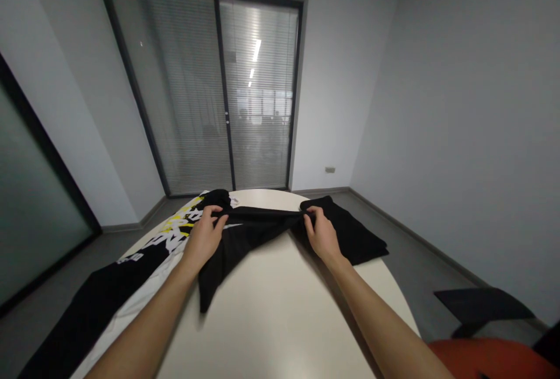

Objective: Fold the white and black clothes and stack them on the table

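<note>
- By the grip of the left hand (pixel 205 239), closed between thumb and fingers, the left end of a black garment (pixel 251 232) is pinched.
- By the grip of the right hand (pixel 324 236), likewise closed (thumb toward the body, fingers beyond the edge), the right end of the same garment is pinched.
- The black garment is stretched between the two hands above the far part of the worktop (pixel 271 320), its upper edge drawn nearly straight; a pointed flap is hung below the left hand (whether its tip is touching the worktop cannot be told).
- Just beside the right hand, a folded black cloth (pixel 356 233) is laid flat near the right edge of the worktop (its near left part is hidden by the hand).
- Along the left side, a black garment printed with white and yellow lettering (pixel 153 251) is spread, with white fabric (pixel 135 297) seen along its inner side; both are partly covered by the left forearm.
- The worktop is pale, with a rounded far edge.
- To the right, near the bottom corner, a chair with an orange seat (pixel 494 358) is seen (only in part).
- Beyond the worktop, a dark-framed glass partition (pixel 188 93) is fitted with blinds, and a small plate (pixel 329 169) is mounted low on the wall.
</note>
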Tool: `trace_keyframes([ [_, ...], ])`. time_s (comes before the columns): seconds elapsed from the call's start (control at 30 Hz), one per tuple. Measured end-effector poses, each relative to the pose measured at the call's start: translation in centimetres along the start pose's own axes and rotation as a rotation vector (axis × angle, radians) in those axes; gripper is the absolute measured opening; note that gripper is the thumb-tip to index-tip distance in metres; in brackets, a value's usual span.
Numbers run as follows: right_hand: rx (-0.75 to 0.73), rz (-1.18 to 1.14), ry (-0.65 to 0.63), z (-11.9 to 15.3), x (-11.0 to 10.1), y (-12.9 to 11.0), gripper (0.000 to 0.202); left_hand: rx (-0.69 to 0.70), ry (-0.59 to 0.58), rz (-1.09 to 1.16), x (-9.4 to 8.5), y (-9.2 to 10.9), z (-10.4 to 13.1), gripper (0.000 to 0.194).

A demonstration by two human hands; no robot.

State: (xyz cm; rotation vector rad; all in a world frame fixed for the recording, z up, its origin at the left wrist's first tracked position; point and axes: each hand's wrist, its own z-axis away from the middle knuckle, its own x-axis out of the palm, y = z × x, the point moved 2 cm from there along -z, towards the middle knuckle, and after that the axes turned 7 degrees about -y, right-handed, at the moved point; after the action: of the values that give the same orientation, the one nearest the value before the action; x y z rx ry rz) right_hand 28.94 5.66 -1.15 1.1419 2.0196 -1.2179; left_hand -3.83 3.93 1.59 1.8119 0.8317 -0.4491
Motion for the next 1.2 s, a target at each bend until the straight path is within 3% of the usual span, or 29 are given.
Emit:
trace_keyframes([
  [0.17, -0.064, 0.14, 0.071, -0.1, -0.8, 0.0, 0.021, -0.022, -0.152, -0.283, -0.6, -0.2, 0.6, 0.023],
  [0.27, -0.098, 0.258, 0.021, 0.1, -0.3, 0.1, 0.015, 0.004, -0.127, -0.524, -0.4, 0.7, 1.3, 0.016],
  [0.4, -0.09, 0.148, -0.103, 0.3, 0.4, -0.1, 0.022, 0.012, -0.266, -0.466, 0.5, 2.1, 1.9, 0.01],
  [0.47, -0.168, 0.077, -0.149, 0.6, 0.6, -0.6, 0.029, 0.019, -0.389, -0.399, 1.1, 2.5, 2.4, 0.02],
  [0.57, -0.399, 0.081, -0.259, 1.2, 1.4, -1.4, 0.038, 0.096, -0.579, -0.431, 1.9, 2.4, 3.4, 0.052],
  [0.63, -0.473, 0.134, -0.314, 1.6, 2.2, -1.5, 0.041, 0.135, -0.652, -0.509, 2.3, 2.3, 3.8, 0.056],
  [0.8, -0.427, 0.173, -0.312, 1.6, 3.1, -1.1, 0.014, 0.107, -0.584, -0.555, 2.0, 2.4, 3.3, 0.019],
  [1.03, -0.167, -0.058, -0.108, 0.1, 0.3, -0.7, 0.029, -0.008, -0.267, -0.266, -0.4, 1.2, 0.5, 0.027],
  [1.13, -0.089, -0.117, -0.063, -0.1, -0.1, -0.4, 0.027, 0.015, -0.334, -0.178, -0.2, 0.6, 0.3, 0.029],
  [1.2, -0.108, -0.082, -0.025, 0.0, -0.2, -0.2, 0.019, 0.018, -0.351, -0.237, 0.1, 0.5, 0.6, 0.028],
])
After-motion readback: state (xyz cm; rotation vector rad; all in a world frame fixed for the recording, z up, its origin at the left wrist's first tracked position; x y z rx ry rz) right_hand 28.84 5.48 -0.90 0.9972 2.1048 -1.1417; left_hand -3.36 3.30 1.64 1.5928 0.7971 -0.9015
